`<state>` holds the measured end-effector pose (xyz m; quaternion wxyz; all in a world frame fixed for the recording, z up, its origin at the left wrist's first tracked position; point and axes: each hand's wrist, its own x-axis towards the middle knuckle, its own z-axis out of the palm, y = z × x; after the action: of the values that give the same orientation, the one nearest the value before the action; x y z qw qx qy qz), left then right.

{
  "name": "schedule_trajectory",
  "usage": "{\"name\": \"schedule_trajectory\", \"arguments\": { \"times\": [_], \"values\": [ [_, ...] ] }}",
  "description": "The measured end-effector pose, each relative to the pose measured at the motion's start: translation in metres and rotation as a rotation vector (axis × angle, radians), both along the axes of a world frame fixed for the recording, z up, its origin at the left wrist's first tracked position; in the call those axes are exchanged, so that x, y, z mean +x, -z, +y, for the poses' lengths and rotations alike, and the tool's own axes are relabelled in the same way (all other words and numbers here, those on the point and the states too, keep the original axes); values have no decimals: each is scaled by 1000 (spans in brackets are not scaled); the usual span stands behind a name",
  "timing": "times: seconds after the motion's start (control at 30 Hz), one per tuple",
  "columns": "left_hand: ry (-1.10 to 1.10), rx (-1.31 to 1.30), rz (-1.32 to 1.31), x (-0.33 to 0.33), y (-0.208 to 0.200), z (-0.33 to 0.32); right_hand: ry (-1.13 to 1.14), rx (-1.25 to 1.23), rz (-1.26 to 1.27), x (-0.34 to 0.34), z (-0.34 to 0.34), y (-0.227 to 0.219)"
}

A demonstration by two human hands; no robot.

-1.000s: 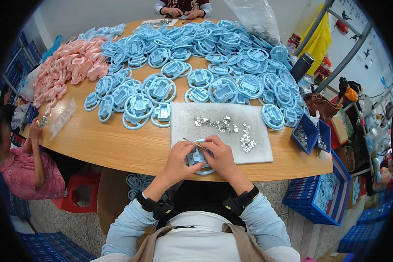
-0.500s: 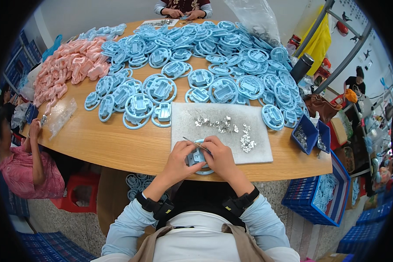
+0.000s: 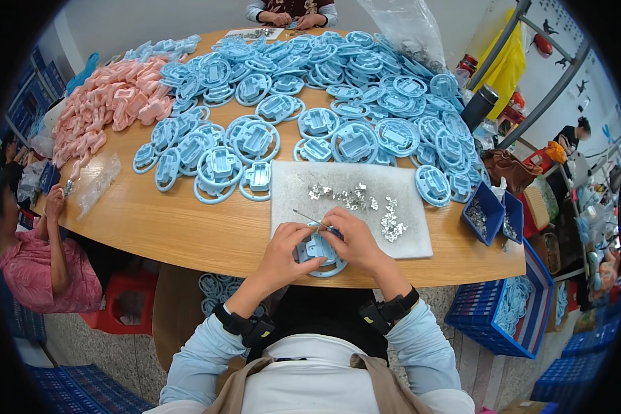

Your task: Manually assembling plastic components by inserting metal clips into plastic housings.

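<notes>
Both hands grip one blue ring part at the desk's near edge: left hand steadies it, right hand pinches a thin tool.

Light-blue plastic rings, pink parts, seemingly silvery clips

Bright, even overhead light falls soft and nearly shadowless across the round light-brown wooden table, sharp at the centre, while fisheye distortion bends its edge and a black vignette swallows the slightly blurred corners.
</notes>
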<state>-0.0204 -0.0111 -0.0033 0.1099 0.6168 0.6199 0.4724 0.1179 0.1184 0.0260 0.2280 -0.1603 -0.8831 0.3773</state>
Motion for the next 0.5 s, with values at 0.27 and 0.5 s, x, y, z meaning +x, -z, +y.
{"name": "schedule_trajectory", "arguments": {
  "times": [0.27, 0.5],
  "values": [
    [-8, -19, -10, 0, 0, -1, 25, 267, 48, 0, -7, 15],
    [3, -8, -9, 0, 1, -1, 129, 462, 68, 2, -18, 21]
  ]
}}
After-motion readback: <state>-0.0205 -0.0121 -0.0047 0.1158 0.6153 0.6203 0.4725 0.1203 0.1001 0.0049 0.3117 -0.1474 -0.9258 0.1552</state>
